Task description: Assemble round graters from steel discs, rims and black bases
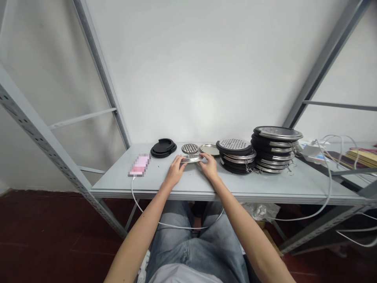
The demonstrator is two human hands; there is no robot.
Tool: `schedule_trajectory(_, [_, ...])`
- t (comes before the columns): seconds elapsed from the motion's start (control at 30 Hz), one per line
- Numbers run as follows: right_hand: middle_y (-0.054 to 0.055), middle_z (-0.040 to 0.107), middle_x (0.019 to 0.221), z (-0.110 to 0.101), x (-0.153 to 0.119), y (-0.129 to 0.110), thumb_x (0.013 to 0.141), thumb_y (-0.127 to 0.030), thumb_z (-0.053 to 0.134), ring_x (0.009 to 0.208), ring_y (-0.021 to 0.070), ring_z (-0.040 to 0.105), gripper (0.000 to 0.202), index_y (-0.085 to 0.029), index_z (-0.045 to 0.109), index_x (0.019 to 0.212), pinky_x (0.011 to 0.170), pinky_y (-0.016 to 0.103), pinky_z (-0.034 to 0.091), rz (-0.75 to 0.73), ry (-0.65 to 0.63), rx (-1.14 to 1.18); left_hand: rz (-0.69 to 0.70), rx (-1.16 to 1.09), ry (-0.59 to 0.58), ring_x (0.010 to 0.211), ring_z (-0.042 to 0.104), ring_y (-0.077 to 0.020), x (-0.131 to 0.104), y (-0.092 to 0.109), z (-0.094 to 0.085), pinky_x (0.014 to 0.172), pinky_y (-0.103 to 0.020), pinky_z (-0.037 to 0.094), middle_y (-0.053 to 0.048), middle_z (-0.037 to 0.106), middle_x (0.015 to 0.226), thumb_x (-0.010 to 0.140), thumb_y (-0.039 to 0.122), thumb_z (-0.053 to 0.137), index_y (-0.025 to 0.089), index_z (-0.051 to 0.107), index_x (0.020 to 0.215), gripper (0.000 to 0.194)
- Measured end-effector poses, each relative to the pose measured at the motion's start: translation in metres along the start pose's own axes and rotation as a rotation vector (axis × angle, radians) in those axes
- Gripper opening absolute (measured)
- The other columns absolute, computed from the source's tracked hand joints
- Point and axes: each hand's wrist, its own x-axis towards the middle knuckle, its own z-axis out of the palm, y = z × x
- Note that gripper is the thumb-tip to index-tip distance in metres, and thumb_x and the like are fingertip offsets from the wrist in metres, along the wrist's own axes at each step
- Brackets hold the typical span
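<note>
A round silver metal disc [192, 158] is held slightly tilted over the grey table [188, 184]. My left hand [176, 169] grips its left edge, and my right hand [209, 166] grips its right edge, fingers curled on the rim. Just behind it lie a perforated metal disc [190, 148] and a shallow silver round plate [209, 149]. Black round pieces [163, 147] rest in a small pile to the left of these. On the right of my hands stands a stack of black-rimmed round metal pieces [235, 153], the top one perforated.
A taller similar stack [275, 149] stands further right. A phone-like pixelated object [140, 165] lies at the left, with a white cable [182, 227] hanging over my lap. White adapters [316, 149] and yellow items [363, 157] are at the far right. Metal posts [101, 70] frame the table.
</note>
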Motion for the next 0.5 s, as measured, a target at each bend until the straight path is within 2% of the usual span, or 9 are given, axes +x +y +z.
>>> schedule_trajectory(0.07, [0.01,0.072,0.102,0.001,0.0,0.002,0.07,-0.021,0.064,0.1,0.0292,0.064,0.023,-0.02,0.073,0.091,0.094,0.046,0.048,0.012,-0.007,0.004,0.006,0.028,0.003,0.135,0.047,-0.0277,0.0,-0.001,0.001,0.113,-0.045,0.039,-0.014,0.056,0.137,0.092,0.028,0.061,0.02,0.059,0.121,0.03])
schedule_trajectory(0.17, [0.01,0.072,0.099,0.001,-0.001,0.0,0.068,-0.019,0.066,0.098,0.0286,0.064,0.021,-0.02,0.074,0.087,0.094,0.045,0.049,-0.02,-0.022,0.007,0.026,0.071,-0.01,0.135,0.047,-0.0302,-0.001,-0.002,0.002,0.113,-0.048,0.038,-0.015,0.053,0.141,0.085,0.033,0.071,0.019,0.061,0.123,0.042])
schedule_trajectory(0.33, [0.009,0.07,0.095,-0.001,-0.002,-0.009,0.066,-0.02,0.067,0.095,0.0269,0.063,0.019,-0.02,0.074,0.084,0.091,0.043,0.049,-0.06,-0.035,0.037,0.056,0.102,-0.058,0.131,0.051,-0.0283,-0.001,-0.001,0.002,0.112,-0.047,0.04,-0.012,0.058,0.137,0.086,0.026,0.07,0.022,0.064,0.124,0.039])
schedule_trajectory(0.5, [0.009,0.068,0.104,-0.002,-0.001,-0.011,0.066,-0.023,0.068,0.101,0.0272,0.062,0.034,-0.021,0.072,0.1,0.094,0.043,0.048,-0.023,-0.062,0.109,0.036,-0.028,-0.045,0.123,0.057,-0.0254,0.001,0.0,0.0,0.109,-0.045,0.042,-0.011,0.065,0.127,0.09,0.022,0.063,0.02,0.065,0.121,0.031])
